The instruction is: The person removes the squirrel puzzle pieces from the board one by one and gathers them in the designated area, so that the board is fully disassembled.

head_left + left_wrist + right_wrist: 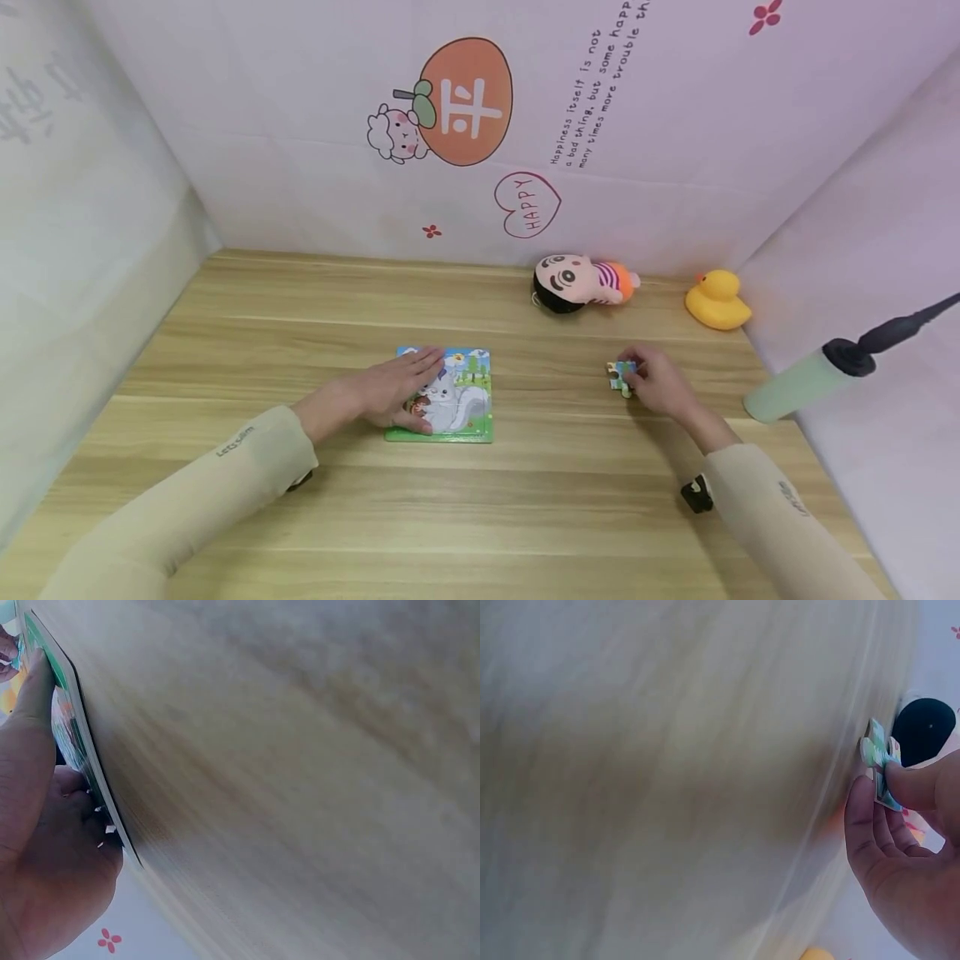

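A square jigsaw puzzle [472,404] with a grey squirrel on it lies flat on the wooden table. My left hand [393,390] rests on its left half, with fingers extended over the picture and thumb along the lower part. The left wrist view shows the thumb [34,694] on the puzzle's green border. Off to the right, my right hand [660,383] pinches a jigsaw piece [620,377] between thumb and fingers. Green and pale blue show on this piece [872,752] in the right wrist view. Part of the squirrel picture is hidden under the left hand.
Along the back wall lie a doll [573,283] with black hair and a yellow rubber duck [717,302]. A pale green cylinder [791,385] with a black top stands at the right edge, beside the right wall. Printed white cloth [337,192] encloses the table.
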A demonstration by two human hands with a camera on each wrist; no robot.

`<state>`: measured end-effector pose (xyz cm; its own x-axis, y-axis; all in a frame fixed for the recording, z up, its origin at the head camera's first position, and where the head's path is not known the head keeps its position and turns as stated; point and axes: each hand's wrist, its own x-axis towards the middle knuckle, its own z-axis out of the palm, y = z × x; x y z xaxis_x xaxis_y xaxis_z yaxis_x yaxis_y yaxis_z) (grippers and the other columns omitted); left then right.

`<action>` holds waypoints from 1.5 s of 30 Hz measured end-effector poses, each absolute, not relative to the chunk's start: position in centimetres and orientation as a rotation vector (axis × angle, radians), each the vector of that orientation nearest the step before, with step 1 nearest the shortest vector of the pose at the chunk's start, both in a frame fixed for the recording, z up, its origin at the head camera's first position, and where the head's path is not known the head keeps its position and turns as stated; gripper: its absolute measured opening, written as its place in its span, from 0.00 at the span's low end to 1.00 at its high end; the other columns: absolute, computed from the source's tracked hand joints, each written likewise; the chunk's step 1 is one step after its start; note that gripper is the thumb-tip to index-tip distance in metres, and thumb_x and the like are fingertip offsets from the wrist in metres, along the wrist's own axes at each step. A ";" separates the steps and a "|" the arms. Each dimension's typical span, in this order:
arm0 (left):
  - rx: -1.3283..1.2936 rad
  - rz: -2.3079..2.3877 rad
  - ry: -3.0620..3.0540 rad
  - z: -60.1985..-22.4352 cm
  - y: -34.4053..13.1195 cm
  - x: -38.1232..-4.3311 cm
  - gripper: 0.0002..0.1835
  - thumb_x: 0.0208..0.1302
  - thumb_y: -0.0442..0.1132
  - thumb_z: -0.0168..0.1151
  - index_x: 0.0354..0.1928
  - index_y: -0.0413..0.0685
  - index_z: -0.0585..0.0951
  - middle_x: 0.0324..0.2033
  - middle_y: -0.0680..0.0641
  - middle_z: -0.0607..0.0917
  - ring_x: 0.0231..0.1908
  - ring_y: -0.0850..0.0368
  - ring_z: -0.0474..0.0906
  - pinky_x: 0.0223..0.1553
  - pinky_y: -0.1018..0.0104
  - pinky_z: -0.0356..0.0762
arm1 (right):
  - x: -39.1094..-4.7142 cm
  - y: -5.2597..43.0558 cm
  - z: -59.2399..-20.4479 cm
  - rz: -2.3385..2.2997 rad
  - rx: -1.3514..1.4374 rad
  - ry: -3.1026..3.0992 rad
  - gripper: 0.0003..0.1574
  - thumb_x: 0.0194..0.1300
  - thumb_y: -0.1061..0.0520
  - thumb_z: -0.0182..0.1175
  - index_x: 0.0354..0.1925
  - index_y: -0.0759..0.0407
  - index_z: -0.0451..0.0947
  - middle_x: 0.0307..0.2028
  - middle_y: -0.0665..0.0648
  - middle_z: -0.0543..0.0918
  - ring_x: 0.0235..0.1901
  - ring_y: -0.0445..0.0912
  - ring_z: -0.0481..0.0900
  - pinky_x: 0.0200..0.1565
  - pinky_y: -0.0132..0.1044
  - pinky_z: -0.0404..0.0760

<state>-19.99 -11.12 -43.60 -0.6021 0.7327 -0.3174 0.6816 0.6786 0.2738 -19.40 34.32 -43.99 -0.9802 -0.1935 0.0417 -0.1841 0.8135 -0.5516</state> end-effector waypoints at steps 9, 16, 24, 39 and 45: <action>1.097 0.176 2.487 -43.4 -11.2 -20.0 0.59 0.67 0.69 0.61 0.83 0.40 0.45 0.85 0.41 0.40 0.85 0.43 0.37 0.86 0.46 0.45 | -19.2 34.9 -44.4 -0.709 -0.274 3.016 0.14 0.68 0.67 0.62 0.51 0.70 0.82 0.43 0.70 0.80 0.37 0.53 0.79 0.38 0.36 0.75; 1.081 0.202 2.473 -43.4 -11.2 -20.0 0.59 0.67 0.69 0.61 0.84 0.41 0.44 0.85 0.42 0.40 0.86 0.43 0.36 0.86 0.46 0.45 | -19.6 35.2 -44.3 -0.680 -0.310 3.015 0.13 0.68 0.68 0.62 0.50 0.70 0.83 0.42 0.70 0.81 0.38 0.55 0.80 0.39 0.40 0.78; 1.076 0.200 2.472 -43.3 -11.1 -20.1 0.59 0.67 0.69 0.62 0.84 0.42 0.44 0.85 0.42 0.40 0.86 0.44 0.36 0.86 0.46 0.45 | -20.1 35.8 -43.9 -0.643 -0.306 2.997 0.13 0.68 0.67 0.61 0.50 0.71 0.83 0.44 0.72 0.83 0.39 0.56 0.82 0.41 0.47 0.82; 1.084 0.209 2.473 -43.3 -11.2 -19.9 0.59 0.67 0.68 0.62 0.84 0.42 0.45 0.85 0.42 0.40 0.86 0.44 0.36 0.86 0.46 0.45 | -20.2 35.9 -44.2 -0.625 -0.269 2.963 0.16 0.69 0.65 0.61 0.53 0.72 0.81 0.47 0.73 0.82 0.42 0.57 0.84 0.46 0.56 0.85; 1.084 0.206 2.476 -43.4 -11.3 -20.1 0.60 0.67 0.69 0.62 0.84 0.42 0.45 0.85 0.42 0.41 0.86 0.44 0.37 0.86 0.46 0.45 | -20.6 34.0 -43.4 -0.653 -0.222 2.988 0.28 0.72 0.62 0.60 0.63 0.78 0.71 0.52 0.77 0.82 0.48 0.65 0.84 0.53 0.63 0.84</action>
